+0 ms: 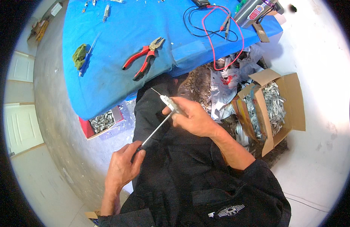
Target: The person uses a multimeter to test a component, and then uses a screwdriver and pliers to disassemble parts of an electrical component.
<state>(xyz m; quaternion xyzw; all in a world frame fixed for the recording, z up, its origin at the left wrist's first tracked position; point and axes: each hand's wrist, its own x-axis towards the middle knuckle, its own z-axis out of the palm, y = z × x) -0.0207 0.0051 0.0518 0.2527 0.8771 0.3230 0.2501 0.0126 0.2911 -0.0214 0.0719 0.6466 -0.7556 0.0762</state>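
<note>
My left hand (pixel 124 164) is closed round the dark handle of a screwdriver (pixel 157 129). Its long metal shaft slants up to the right, and the tip meets a small silvery metal part (pixel 168 102). That part is pinched between the thumb and fingers of my right hand (pixel 194 116), over my dark-clothed lap. A thin wire-like piece sticks out from its upper end. My fingers hide much of the part, so its kind is unclear.
Beyond my hands, red-handled pliers (pixel 145 57), a pen (pixel 89 55) and a green cloth (pixel 79 56) lie on a blue-covered table (pixel 110 72). Meter leads (pixel 209 34) and a steel cup (pixel 253 14) sit farther right. Boxes of metal pieces, one cardboard (pixel 296 102), one red (pixel 85 128), flank me.
</note>
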